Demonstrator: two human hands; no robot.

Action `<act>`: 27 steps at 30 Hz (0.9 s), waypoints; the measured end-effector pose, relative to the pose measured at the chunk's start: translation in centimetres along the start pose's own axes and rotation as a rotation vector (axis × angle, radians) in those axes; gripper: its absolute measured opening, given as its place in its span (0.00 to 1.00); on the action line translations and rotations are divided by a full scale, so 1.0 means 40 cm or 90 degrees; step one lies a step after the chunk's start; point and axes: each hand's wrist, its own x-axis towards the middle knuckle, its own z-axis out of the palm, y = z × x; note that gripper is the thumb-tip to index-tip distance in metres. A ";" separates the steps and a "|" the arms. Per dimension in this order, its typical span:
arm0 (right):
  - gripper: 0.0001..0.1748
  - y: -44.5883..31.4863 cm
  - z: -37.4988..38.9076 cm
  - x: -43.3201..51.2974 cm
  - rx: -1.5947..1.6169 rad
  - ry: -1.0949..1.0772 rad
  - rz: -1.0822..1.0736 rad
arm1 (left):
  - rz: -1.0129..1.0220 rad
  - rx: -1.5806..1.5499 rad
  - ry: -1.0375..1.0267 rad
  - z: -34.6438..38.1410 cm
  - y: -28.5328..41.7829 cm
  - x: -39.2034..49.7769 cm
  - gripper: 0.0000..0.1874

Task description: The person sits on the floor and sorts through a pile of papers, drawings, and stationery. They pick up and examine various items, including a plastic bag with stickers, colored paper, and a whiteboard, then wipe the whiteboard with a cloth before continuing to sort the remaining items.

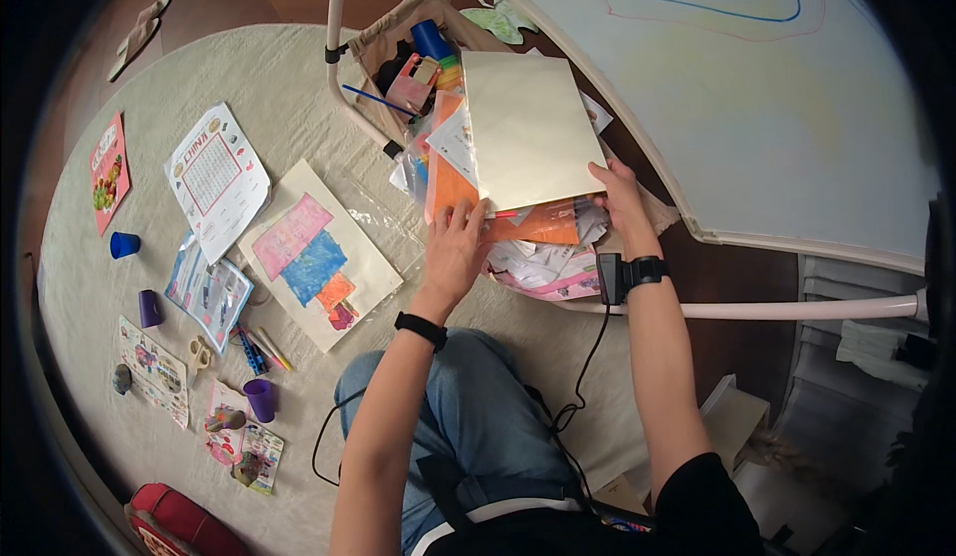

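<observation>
My right hand grips the lower right corner of a stack of cream paper sheets. At the stack's lower left corner lies my left hand, fingers bent near its edge; whether it grips the paper I cannot tell. The sheets lie over a fabric basket filled with orange paper, clear plastic, a blue cup and crumpled papers. A red pen shows just below the stack. Left of my left hand, a sheet with pink, blue and orange colouring lies on the rug.
A whiteboard on a pale tubular frame stands at the right. On the rug lie a printed puzzle sheet, several cups, scissors, pens, sticker sheets and painted stones. A red bag sits lower left.
</observation>
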 end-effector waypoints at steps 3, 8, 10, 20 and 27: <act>0.12 -0.007 0.020 -0.032 0.018 -0.014 0.025 | -0.009 0.004 -0.034 0.041 -0.023 0.013 0.26; 0.11 -0.008 0.038 -0.055 0.101 -0.006 0.035 | -0.154 -0.306 0.072 0.054 -0.070 -0.059 0.17; 0.11 -0.015 0.041 -0.064 0.156 -0.013 0.044 | -0.225 -0.331 0.059 0.039 -0.089 -0.113 0.15; 0.10 -0.037 0.079 -0.250 0.320 -0.107 0.026 | -0.427 -0.472 0.011 0.020 -0.185 -0.223 0.12; 0.23 -0.070 0.126 -0.484 0.237 -0.132 0.032 | -0.542 -0.330 0.250 -0.131 -0.305 -0.379 0.10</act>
